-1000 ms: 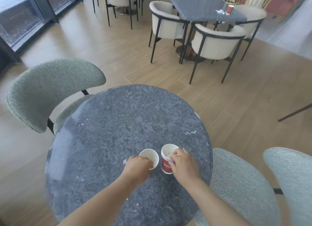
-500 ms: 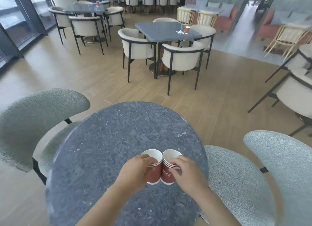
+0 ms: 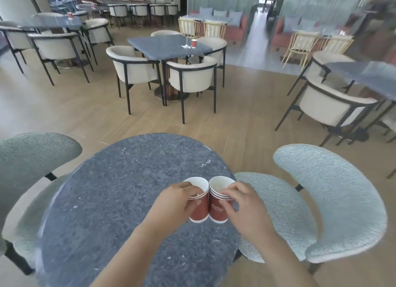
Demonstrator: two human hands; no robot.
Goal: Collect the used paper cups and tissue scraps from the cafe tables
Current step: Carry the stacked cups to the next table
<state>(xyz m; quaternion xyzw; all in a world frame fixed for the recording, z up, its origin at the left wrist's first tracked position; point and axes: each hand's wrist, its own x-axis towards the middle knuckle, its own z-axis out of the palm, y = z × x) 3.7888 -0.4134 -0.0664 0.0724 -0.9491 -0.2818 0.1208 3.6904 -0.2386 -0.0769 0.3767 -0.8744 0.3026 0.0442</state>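
Two red paper cups with white rims are held side by side, touching, above the round dark stone table point(image 3: 107, 196). My left hand point(image 3: 171, 207) grips the left cup point(image 3: 199, 211) around its side. My right hand point(image 3: 242, 207) pinches the right cup point(image 3: 217, 209) at its rim; this one carries white lettering. On the square grey table point(image 3: 162, 45) ahead stand another red cup point(image 3: 194, 43) and white tissue scraps point(image 3: 186, 46). A further red cup point(image 3: 69, 15) sits on the far left table.
Grey-green upholstered chairs flank the round table: one on the left point(image 3: 32, 158), one on the right point(image 3: 325, 192). Cream armchairs with black legs point(image 3: 190, 78) surround the square table. More tables and chairs stand at the right point(image 3: 334, 102) and back. Wood floor lies between.
Both cups have been lifted off the round table and brought together. My view has tilted up, showing more of the cafe.
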